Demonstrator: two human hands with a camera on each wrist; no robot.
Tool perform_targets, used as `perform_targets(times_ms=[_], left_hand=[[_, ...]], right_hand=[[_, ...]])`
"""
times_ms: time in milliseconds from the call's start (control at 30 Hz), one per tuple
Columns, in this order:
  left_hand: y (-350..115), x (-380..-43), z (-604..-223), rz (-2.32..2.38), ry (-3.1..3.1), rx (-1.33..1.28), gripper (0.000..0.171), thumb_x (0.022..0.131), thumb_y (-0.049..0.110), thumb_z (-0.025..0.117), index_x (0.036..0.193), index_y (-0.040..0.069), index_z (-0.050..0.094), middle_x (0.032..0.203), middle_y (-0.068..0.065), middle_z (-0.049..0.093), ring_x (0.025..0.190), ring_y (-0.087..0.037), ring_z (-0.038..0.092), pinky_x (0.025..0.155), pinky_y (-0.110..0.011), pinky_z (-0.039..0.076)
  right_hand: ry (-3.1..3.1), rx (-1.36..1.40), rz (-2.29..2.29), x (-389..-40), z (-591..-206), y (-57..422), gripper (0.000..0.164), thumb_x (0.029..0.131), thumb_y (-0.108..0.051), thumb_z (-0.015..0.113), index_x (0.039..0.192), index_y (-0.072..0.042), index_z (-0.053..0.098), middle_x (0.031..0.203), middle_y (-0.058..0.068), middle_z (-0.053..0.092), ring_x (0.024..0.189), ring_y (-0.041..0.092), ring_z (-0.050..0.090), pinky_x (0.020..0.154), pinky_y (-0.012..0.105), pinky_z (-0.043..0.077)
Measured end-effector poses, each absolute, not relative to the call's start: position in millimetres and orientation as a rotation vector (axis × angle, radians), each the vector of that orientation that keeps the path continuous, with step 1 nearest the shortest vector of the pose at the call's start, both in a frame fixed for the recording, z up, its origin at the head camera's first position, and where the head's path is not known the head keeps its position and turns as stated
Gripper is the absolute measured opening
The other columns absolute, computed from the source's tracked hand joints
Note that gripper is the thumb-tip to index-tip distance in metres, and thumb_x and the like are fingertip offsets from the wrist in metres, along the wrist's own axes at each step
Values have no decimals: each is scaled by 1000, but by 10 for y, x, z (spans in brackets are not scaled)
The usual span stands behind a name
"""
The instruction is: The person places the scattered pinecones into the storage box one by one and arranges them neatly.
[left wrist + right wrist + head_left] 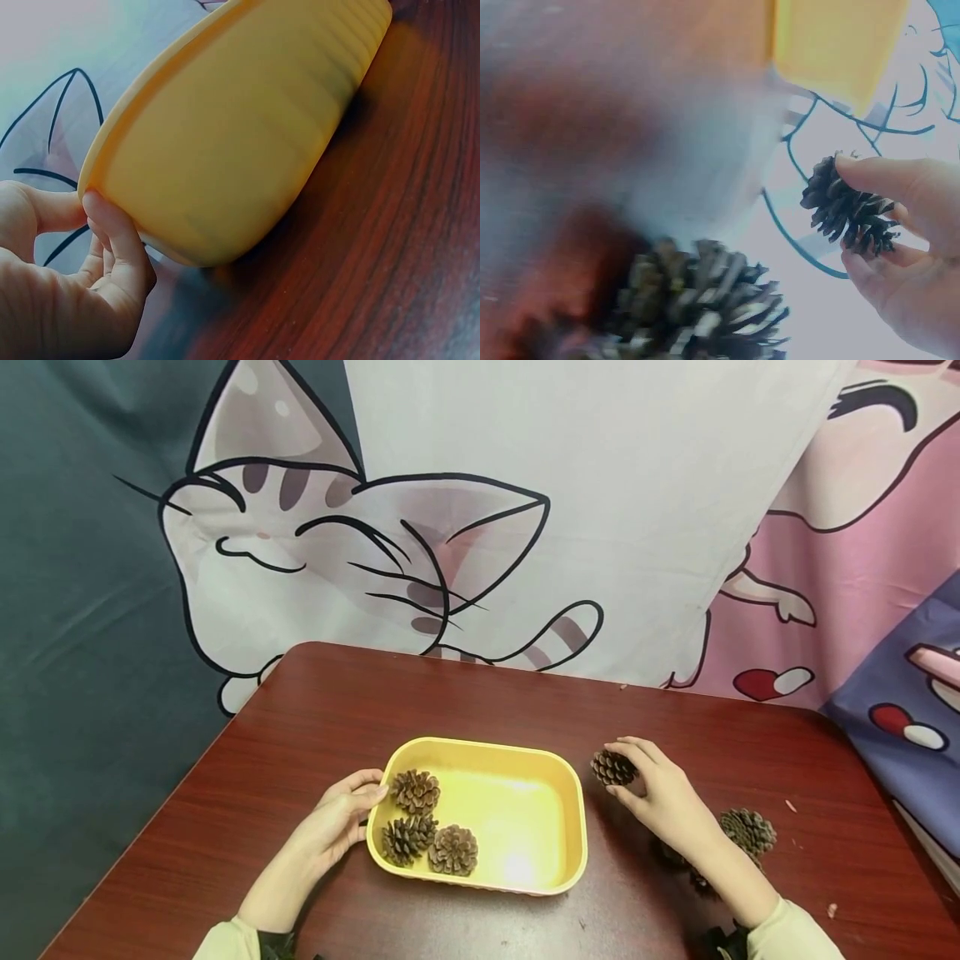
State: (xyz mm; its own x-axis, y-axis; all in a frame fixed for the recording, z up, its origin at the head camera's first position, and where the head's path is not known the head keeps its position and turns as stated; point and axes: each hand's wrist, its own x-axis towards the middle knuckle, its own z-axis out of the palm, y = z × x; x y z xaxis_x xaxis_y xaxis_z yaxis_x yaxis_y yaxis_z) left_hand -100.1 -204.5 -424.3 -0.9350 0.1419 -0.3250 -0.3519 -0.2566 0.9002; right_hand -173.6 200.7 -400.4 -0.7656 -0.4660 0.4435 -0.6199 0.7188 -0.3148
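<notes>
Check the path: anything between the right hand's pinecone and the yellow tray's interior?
Just the tray's right rim, with the pinecone in the right hand outside it. Nothing else visible; the three pinecones inside sit toward the left end.

no readable text, no legible labels or brands, no numbers, no signs in any view

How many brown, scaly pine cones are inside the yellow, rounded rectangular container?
3: first cone at the far left, second cone at the near left, third cone just right of the second.
</notes>
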Motion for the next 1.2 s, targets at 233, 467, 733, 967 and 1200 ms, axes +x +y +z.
perform_targets(times_ms=[233,467,733,967,1200], left_hand=[[-2040,-1004,-4245,2254,1679,-262,22,92,10,54,110,7,41,88,2,60,86,-14,61,67,-31,53],[-2019,-1010,-4257,2256,1669,-276,20,92,10,55,108,8,43,88,2,60,87,-15,61,69,-32,53],[-2001,-1025,-4277,2253,1669,-257,20,92,10,55,108,8,43,90,2,60,89,-15,61,70,-33,53],[-2010,-1018,-4280,2266,1663,-274,22,92,11,56,109,8,43,89,2,60,88,-15,61,69,-32,53],[-2031,-1010,-4287,2269,1675,-298,20,92,10,54,108,9,42,88,3,60,88,-15,62,68,-32,53]], right_hand=[[-2507,828,689,-1723,-3833,1900,56,67,-3,81,118,-8,59,122,9,55,110,25,54,82,41,46],[-2450,835,749,-1694,-3751,1762,57,67,-1,81,119,-11,59,124,6,54,112,22,54,88,29,42],[-2436,936,838,-1654,-3773,1501,57,73,-10,79,124,-15,56,131,4,51,115,20,53,83,34,48],[-2461,1106,942,-1642,-3871,1240,53,75,-13,77,124,-15,57,132,3,50,121,22,49,98,40,42],[-2510,1264,901,-1662,-3968,1040,53,74,-16,78,123,-12,57,127,6,53,116,23,53,97,40,43]])
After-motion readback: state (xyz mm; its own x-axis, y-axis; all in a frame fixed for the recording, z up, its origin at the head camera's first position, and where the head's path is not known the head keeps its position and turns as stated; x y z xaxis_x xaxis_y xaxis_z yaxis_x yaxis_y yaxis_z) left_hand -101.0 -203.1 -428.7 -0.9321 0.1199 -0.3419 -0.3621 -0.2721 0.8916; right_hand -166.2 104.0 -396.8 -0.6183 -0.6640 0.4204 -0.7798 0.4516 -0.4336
